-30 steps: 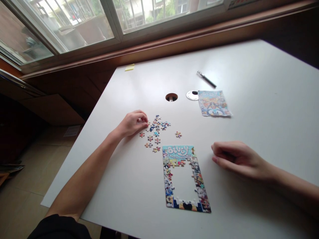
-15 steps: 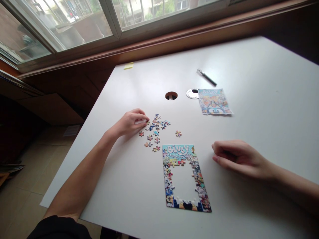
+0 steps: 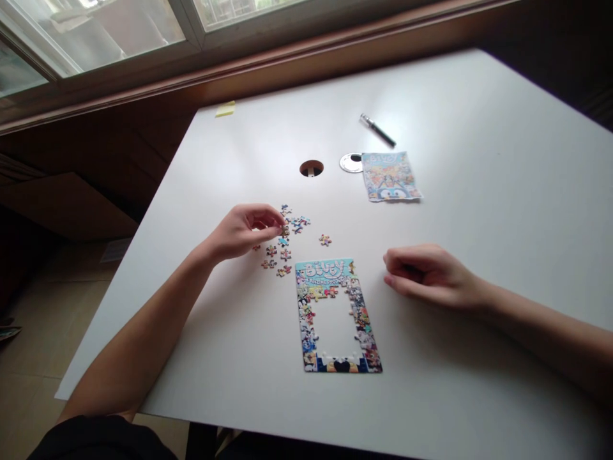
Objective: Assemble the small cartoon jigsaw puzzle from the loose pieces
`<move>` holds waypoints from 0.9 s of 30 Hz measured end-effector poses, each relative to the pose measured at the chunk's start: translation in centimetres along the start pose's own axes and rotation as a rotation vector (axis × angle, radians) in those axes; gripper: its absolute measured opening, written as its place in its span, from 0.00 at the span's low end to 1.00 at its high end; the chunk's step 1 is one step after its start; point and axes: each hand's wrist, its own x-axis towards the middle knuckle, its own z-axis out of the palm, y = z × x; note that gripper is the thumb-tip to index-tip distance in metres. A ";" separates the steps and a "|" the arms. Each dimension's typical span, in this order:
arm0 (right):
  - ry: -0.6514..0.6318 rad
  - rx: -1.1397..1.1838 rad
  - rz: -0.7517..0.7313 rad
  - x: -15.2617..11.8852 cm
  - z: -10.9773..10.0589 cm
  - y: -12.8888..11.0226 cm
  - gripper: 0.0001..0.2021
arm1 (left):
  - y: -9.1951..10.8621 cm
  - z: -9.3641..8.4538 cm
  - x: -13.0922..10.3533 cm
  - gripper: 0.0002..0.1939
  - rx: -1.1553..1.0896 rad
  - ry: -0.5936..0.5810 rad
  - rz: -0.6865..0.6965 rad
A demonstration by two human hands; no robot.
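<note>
Puzzle piece point(image 3: 285, 230) pinched in left hand point(image 3: 244, 231) fingers w/ loose pieces point(image 3: 282, 255) beside; right hand point(image 3: 428, 275) curled, empty.

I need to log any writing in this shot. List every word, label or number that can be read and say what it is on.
"Bluey": large title letters on the top strip of the partly built puzzle, legible but soft.
Smaller line under that title: too blurred to read.
Title on the printed reference picture: too small and blurred to read.
Pen, yellow sticky note, loose pieces: no readable text.
</note>
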 end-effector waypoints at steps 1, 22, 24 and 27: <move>0.004 -0.002 0.003 0.0 0.0 -0.1 0.15 | 0.8 0.9 -0.1 0.07 0.013 -0.032 0.002; 0.008 -0.088 -0.023 0.3 0.2 -0.7 0.15 | 4.8 8.7 -2.0 0.06 0.383 -0.265 0.392; 0.012 -0.089 -0.025 0.3 0.3 -0.7 0.14 | 4.5 8.1 -1.8 0.07 0.395 -0.259 0.412; 0.020 -0.078 -0.017 0.3 0.3 -0.8 0.13 | 4.3 7.3 -1.6 0.06 0.425 -0.218 0.423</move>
